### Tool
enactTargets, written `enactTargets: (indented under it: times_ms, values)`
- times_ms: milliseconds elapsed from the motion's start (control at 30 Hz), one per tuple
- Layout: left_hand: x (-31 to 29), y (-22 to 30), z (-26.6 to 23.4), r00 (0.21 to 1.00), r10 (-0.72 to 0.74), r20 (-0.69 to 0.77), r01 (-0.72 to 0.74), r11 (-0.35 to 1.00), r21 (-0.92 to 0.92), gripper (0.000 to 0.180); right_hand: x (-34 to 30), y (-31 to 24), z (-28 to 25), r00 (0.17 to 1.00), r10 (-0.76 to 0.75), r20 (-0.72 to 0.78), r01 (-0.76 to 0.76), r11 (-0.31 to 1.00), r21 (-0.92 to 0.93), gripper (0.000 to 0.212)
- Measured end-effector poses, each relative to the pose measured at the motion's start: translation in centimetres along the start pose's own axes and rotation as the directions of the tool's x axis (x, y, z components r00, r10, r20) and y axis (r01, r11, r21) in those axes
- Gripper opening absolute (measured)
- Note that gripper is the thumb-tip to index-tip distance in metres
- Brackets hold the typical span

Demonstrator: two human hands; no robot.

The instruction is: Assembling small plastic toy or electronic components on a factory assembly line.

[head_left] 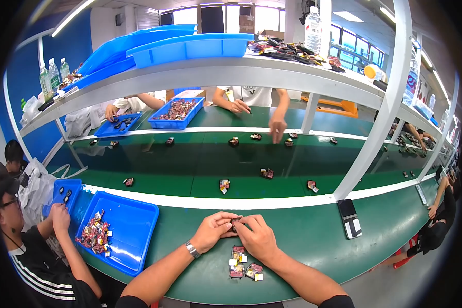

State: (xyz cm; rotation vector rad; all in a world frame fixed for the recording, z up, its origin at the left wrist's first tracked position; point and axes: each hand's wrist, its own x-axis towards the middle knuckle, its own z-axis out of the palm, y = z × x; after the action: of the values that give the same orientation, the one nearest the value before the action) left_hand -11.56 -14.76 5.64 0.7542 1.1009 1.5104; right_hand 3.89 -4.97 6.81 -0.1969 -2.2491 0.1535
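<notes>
My left hand and my right hand meet over the green bench, fingers closed round a small dark electronic part. Most of it is hidden by the fingertips. Just below my hands lie several small black casings with reddish insides and white and yellow pieces. To the left, a blue tray holds a heap of small red parts with wires and white tabs.
Beyond a white rail, a green conveyor carries scattered casings. A black-and-white device lies at right beside a white post. Co-workers sit at left and opposite. An overhead shelf bears blue trays and bottles.
</notes>
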Motion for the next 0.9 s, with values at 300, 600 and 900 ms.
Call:
enactTargets:
  times_ms: [300,600,900]
  values:
    - [0.00,-0.04,0.05,1.000,0.017,0.010,-0.017,1.000,0.002,0.027,-0.09,0.16,0.27,0.998,-0.064,-0.028,0.063,0.997,-0.045,0.021]
    - [0.10,-0.33,-0.35,1.000,-0.004,0.010,0.004,0.999,-0.050,0.026,0.00,-0.04,0.30,0.999,-0.032,-0.044,0.031,0.999,-0.009,0.018]
    - [0.20,-0.31,-0.32,1.000,-0.005,-0.006,0.005,1.000,-0.008,0.025,0.00,0.03,0.45,1.000,-0.016,-0.025,0.015,1.000,-0.012,0.022]
